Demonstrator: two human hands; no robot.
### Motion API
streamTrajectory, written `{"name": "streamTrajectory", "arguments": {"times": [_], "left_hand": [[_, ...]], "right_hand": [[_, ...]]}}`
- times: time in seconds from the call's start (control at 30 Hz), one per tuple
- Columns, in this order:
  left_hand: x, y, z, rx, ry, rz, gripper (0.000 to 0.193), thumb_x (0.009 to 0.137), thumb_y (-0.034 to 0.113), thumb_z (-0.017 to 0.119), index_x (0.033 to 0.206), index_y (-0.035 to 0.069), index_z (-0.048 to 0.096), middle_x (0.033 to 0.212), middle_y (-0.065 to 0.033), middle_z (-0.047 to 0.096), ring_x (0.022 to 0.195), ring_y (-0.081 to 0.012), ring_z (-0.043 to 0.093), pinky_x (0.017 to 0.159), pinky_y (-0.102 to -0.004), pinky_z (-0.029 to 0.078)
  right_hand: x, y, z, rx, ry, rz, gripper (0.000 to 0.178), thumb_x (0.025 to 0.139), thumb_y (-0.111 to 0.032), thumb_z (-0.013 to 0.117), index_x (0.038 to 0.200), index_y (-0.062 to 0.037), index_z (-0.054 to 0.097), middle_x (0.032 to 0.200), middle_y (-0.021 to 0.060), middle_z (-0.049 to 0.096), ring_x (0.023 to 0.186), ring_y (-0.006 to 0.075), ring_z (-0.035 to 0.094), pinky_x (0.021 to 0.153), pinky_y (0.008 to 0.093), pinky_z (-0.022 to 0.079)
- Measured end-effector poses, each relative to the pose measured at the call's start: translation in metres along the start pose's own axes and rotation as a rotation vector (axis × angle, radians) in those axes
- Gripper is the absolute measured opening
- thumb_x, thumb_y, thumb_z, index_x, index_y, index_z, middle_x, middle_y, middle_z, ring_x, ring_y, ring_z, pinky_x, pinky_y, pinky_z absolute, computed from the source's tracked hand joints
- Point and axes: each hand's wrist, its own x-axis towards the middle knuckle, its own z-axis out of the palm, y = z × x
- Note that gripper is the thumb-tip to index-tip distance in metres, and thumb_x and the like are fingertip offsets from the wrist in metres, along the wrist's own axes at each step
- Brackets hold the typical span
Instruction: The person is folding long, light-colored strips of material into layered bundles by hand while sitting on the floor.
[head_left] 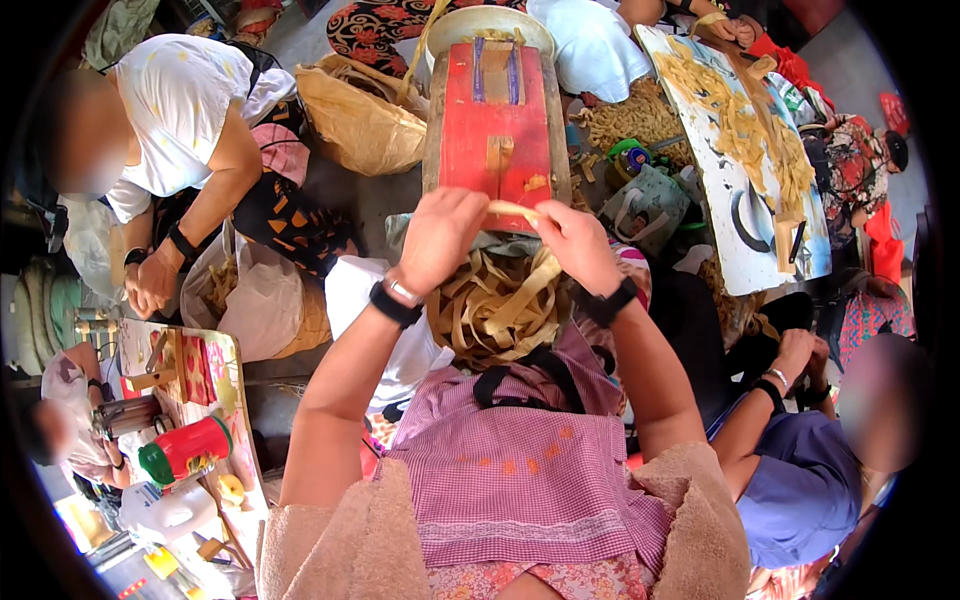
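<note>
Towel (690, 510), then pale strip (514, 208) between hands (442, 232) (580, 245)

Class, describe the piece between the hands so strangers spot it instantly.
Find the red board, top centre. Over its near end, the left hand and right hand hold the pale piece. Unlike the loose strips below, it bridges both hands.

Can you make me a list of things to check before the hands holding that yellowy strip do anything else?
1. Left hand holding the yellowish strip: ok.
2. Right hand holding it too: ok.
3. Pile of strips close by the hands: ok.
4. Red board free of bits: not ok, a small yellowish bit lies on it.
5. Wooden block fixed firmly to the board: cannot tell.
</note>
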Motion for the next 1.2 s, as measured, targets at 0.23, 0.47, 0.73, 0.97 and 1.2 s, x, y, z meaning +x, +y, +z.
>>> {"name": "streamTrajectory", "arguments": {"times": [0.23, 0.47, 0.73, 0.97, 1.2], "left_hand": [[0.015, -0.046, 0.031, 0.347, -0.067, -0.097, 0.011, 0.077, 0.008, 0.058, 0.087, 0.009, 0.060, 0.078, -0.0090, 0.058, 0.079, -0.0287, 0.056, 0.072, -0.0381, 0.046], [-0.069, -0.005, 0.026, -0.011, -0.302, -0.218, 0.009, 0.082, 0.015, 0.057, 0.088, 0.008, 0.057, 0.079, -0.0128, 0.061, 0.074, -0.0340, 0.060, 0.064, -0.0430, 0.049], [-0.084, -0.028, 0.107, -0.083, -0.508, -0.275, 0.021, 0.080, 0.014, 0.053, 0.099, 0.013, 0.062, 0.092, -0.0145, 0.066, 0.083, -0.0341, 0.063, 0.070, -0.0448, 0.050], [-0.160, -0.041, 0.146, -0.101, -0.739, -0.375, 0.034, 0.081, 0.030, 0.058, 0.107, 0.009, 0.063, 0.100, -0.0169, 0.065, 0.095, -0.0328, 0.062, 0.080, -0.0418, 0.049], [-0.129, -0.077, 0.130, 0.211, -0.828, -0.399, 0.030, 0.083, 0.028, 0.053, 0.106, 0.012, 0.065, 0.102, -0.0138, 0.066, 0.096, -0.0300, 0.062, 0.084, -0.0401, 0.048]], "right_hand": [[0.040, 0.044, 0.024, -0.349, 0.115, 0.174, 0.021, 0.086, -0.023, 0.061, 0.089, -0.0027, 0.057, 0.069, 0.0168, 0.062, 0.057, 0.0312, 0.060, 0.051, 0.0379, 0.046], [-0.036, -0.063, -0.079, 1.189, -0.094, 0.347, 0.011, 0.092, -0.013, 0.054, 0.094, -0.0028, 0.053, 0.061, 0.0003, 0.048, 0.043, 0.0042, 0.039, 0.038, 0.0196, 0.028], [-0.077, -0.156, -0.183, 1.171, -0.091, -0.260, 0.010, 0.091, -0.014, 0.055, 0.095, -0.0063, 0.050, 0.062, -0.0018, 0.047, 0.045, 0.0073, 0.044, 0.041, 0.0224, 0.035], [-0.073, -0.183, -0.240, 1.215, -0.144, -0.435, 0.009, 0.091, -0.015, 0.054, 0.094, -0.0068, 0.052, 0.066, -0.0019, 0.049, 0.051, 0.0078, 0.046, 0.047, 0.0236, 0.036], [-0.075, -0.163, -0.208, 1.218, -0.142, -0.372, 0.008, 0.092, -0.015, 0.053, 0.094, -0.0073, 0.053, 0.071, -0.0019, 0.051, 0.057, 0.0082, 0.047, 0.054, 0.0247, 0.037]]}}
